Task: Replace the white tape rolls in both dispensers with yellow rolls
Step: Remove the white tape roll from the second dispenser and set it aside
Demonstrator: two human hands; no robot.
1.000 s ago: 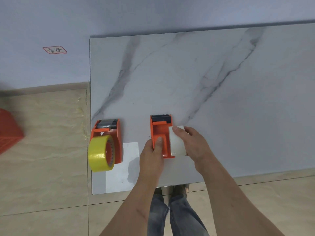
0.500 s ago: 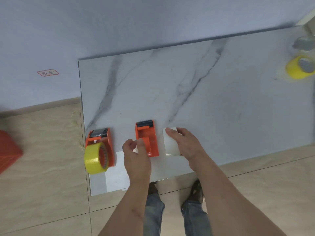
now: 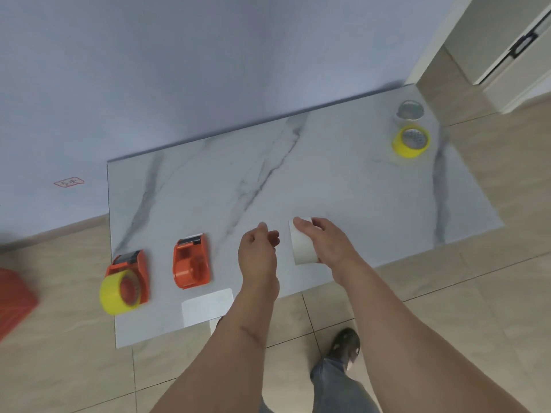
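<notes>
Two orange dispensers lie near the front left of the marble table (image 3: 328,180). The left dispenser (image 3: 134,263) carries a yellow roll (image 3: 114,293). The second dispenser (image 3: 191,260) has a bare hub with no roll on it. My right hand (image 3: 325,239) grips a white tape roll (image 3: 302,244) above the table, right of that dispenser. My left hand (image 3: 258,251) hovers beside it, fingers loosely curled, holding nothing. A loose yellow roll (image 3: 411,141) lies flat at the far right, with a white roll (image 3: 410,111) just behind it.
A white card (image 3: 207,305) lies at the table's front edge. A red basket (image 3: 13,302) sits on the tiled floor to the left. My legs and a shoe (image 3: 346,344) are below the table edge. A door frame (image 3: 441,40) stands at the upper right.
My right hand has carried the white roll rightward away from the second dispenser. My left hand has let go of that dispenser. The view has swung right, revealing the rolls at the far right.
</notes>
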